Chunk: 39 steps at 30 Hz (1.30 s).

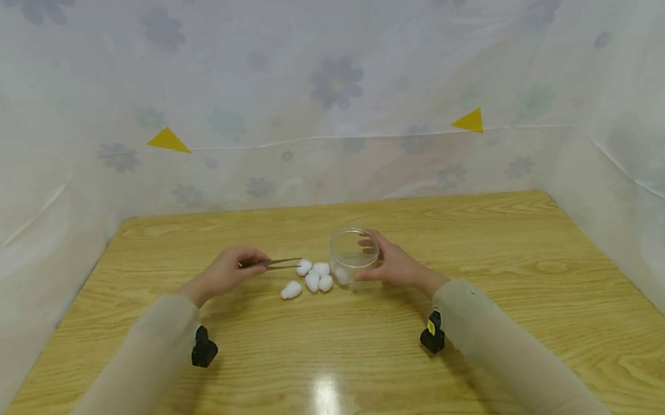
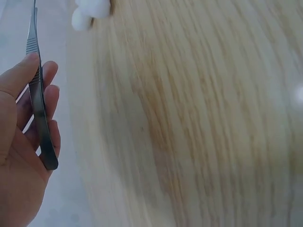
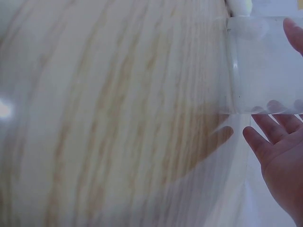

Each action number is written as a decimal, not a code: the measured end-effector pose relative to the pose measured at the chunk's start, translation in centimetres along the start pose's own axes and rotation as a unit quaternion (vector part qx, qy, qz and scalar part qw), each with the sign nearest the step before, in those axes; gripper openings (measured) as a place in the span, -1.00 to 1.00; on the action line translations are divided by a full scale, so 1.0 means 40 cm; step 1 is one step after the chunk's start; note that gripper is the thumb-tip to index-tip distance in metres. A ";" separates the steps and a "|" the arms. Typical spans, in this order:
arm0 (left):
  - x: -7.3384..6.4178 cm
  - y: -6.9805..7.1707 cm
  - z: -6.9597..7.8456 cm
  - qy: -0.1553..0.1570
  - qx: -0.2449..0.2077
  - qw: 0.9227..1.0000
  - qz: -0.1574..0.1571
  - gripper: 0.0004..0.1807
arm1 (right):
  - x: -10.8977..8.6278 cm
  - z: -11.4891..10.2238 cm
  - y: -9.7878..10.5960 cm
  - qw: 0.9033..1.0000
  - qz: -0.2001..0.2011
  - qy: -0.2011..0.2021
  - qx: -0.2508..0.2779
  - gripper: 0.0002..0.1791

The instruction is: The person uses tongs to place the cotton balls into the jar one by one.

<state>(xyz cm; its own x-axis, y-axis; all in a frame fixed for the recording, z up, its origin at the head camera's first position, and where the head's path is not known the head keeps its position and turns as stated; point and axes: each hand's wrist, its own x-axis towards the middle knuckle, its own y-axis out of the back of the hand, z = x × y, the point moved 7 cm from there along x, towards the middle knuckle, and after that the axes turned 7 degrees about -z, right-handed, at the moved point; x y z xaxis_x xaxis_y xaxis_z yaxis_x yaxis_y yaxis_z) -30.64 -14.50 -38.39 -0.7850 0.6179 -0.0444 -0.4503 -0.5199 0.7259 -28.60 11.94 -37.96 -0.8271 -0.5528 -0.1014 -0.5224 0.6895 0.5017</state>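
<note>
Metal tweezers [image 2: 40,113] are pinched between the thumb and fingers of my left hand [image 1: 230,272]. Their tips point right and reach a white cotton ball [image 1: 304,267] at the back of a small group; whether they grip it is too small to tell. Several more cotton balls [image 1: 313,282] lie close together, with one [image 1: 291,289] slightly apart at the front left. Beside the group stands a clear round jar [image 1: 352,258], held around its right side by my right hand [image 1: 400,268]. Something white shows low through the jar's left wall.
Everything rests on a wood-grain table [image 1: 348,342]. A pale flowered curtain [image 1: 268,71] surrounds its back and sides, with two yellow triangles [image 1: 167,141] on the back. Black wrist cameras [image 1: 203,349] hang under both sleeves.
</note>
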 end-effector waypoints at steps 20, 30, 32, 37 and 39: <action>-0.048 -0.022 -0.042 0.017 0.011 1.000 -0.017 -0.74 | 0.000 0.003 0.001 1.000 -0.001 -0.003 -0.010 -0.06; -0.055 -0.038 -0.044 0.030 -0.010 0.999 -0.037 -0.73 | -0.003 0.000 0.001 1.000 -0.003 -0.006 -0.002 -0.07; -0.053 -0.041 -0.046 0.028 -0.008 0.999 -0.042 -0.73 | -0.002 -0.001 0.001 1.000 -0.001 -0.003 -0.003 -0.07; -0.047 -0.046 -0.058 0.032 0.006 0.998 -0.050 -0.75 | 0.022 0.055 0.004 1.000 0.007 -0.002 -0.008 -0.04; -0.047 -0.047 -0.057 0.033 0.009 0.998 -0.051 -0.76 | 0.034 0.082 0.006 1.000 0.009 -0.002 -0.012 -0.02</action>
<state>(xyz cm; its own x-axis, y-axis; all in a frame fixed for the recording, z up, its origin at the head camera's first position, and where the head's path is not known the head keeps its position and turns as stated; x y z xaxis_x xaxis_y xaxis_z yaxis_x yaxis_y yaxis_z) -29.28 -16.04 -41.22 -0.7618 0.6266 -0.1644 -0.5227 -0.4447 0.7273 -30.55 12.89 -40.80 -0.8377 -0.5377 -0.0960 -0.5018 0.6882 0.5241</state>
